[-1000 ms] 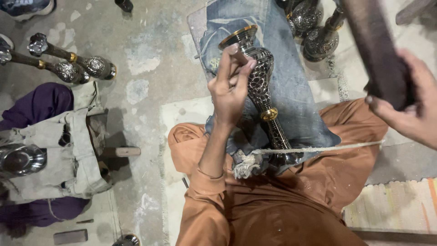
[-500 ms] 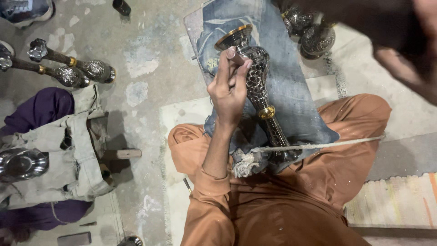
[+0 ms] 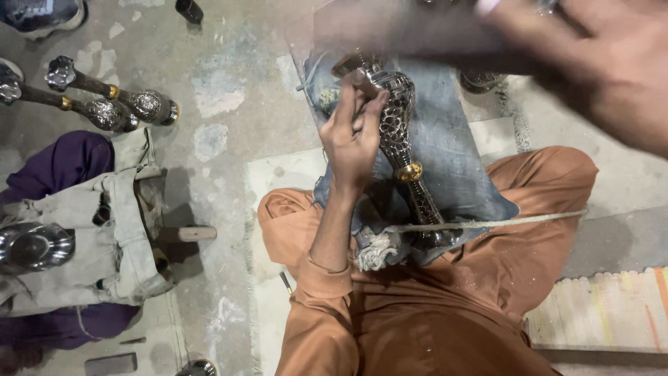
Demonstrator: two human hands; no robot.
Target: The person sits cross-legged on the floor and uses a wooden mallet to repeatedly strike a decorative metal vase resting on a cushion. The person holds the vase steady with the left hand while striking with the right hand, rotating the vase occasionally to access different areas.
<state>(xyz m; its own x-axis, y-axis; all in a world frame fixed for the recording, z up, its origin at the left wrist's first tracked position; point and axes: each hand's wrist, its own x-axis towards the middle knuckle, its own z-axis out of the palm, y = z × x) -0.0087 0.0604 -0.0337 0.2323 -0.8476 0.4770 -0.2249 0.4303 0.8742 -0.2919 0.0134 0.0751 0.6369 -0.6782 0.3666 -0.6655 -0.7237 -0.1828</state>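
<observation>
Sitting on the floor and working on a tall metal stand (image 3: 402, 139), lying on blue cloth (image 3: 459, 160) over the lap, tied near the bottom with a cord (image 3: 487, 223). Showing cut patterns on the round part already, so looking well along; how much is left, hard telling. Pinching a small thin tool (image 3: 360, 78) against the top with the left hand (image 3: 353, 136), fingers pressed together. Swinging blurry up high, the right hand (image 3: 598, 63), maybe gripping something dark; grip not clear.
</observation>
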